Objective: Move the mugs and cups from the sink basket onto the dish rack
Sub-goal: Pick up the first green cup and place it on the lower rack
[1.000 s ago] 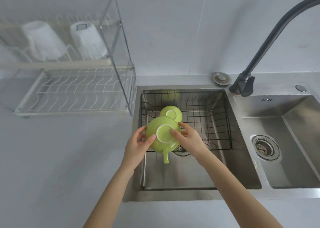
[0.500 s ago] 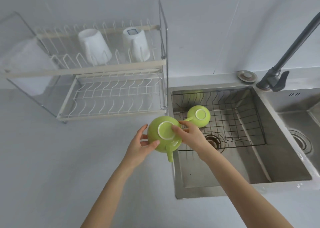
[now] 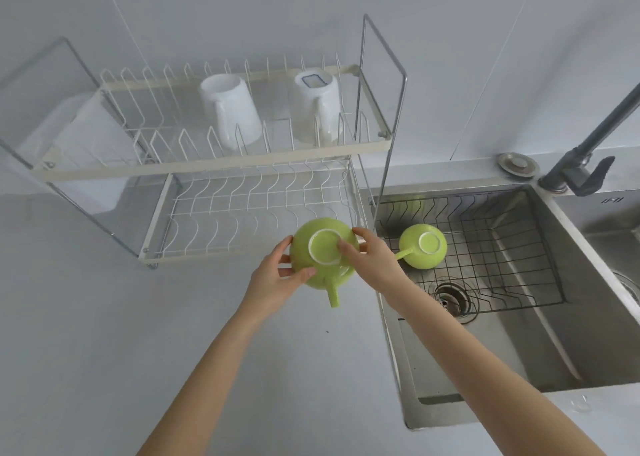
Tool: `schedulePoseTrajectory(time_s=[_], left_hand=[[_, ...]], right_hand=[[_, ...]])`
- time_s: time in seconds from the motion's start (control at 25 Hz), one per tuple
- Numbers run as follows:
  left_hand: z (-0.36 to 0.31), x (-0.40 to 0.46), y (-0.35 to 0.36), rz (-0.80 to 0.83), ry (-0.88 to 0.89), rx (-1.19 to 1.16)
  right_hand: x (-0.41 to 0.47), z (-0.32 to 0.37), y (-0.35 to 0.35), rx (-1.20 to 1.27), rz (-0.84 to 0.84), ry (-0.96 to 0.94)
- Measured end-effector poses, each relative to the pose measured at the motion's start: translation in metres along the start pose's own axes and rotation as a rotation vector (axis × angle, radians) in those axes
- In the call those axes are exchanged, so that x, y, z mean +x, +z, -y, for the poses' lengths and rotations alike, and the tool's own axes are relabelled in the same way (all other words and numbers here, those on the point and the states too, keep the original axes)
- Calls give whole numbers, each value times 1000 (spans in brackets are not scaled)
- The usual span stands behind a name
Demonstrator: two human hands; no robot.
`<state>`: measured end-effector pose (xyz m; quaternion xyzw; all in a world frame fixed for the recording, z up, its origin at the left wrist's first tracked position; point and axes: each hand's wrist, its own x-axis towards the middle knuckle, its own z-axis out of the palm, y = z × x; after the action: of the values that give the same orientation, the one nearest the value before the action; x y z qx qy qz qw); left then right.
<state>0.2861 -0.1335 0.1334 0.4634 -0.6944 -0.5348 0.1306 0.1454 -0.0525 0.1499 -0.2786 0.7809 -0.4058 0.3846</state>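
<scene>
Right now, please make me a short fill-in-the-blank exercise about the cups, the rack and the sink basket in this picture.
1. Both hands, left hand and right hand, hold a ____ cup upside down.
2. On the top shelf of the dish rack stand ____ white mugs.
3. One green cup lies in the sink ____.
4. The held cup's handle points ____ the person.

Missing words: green; two; basket; toward

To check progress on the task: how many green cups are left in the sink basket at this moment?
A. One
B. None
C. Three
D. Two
A: only one green cup lies upside down in the sink basket; the other green cup is held by the left hand and right hand in front of the dish rack.
</scene>
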Motion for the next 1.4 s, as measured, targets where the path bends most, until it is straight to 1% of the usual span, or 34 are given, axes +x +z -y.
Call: schedulePoseTrajectory(time_s=[0.16,0.36,0.48,0.64,0.84,1.12,1.4], left_hand=[[-14,35,-14,-29,34,26],[-27,79,-19,-68,19,19],[-28,101,-16,-68,-1,64],[-29,121,-17,-61,-18,123],[-27,130,-19,-61,6,169],[-27,130,-15,-69,43,185],[-28,132,-11,-64,57,214]], right_hand=[[32,19,7,-22,-28,-1],[73,39,7,59,-63,59],[93,44,10,12,-79,64],[112,49,13,-109,-92,59],[122,49,17,-229,-51,72],[126,39,20,-128,-107,31],[125,41,15,-130,-130,16]])
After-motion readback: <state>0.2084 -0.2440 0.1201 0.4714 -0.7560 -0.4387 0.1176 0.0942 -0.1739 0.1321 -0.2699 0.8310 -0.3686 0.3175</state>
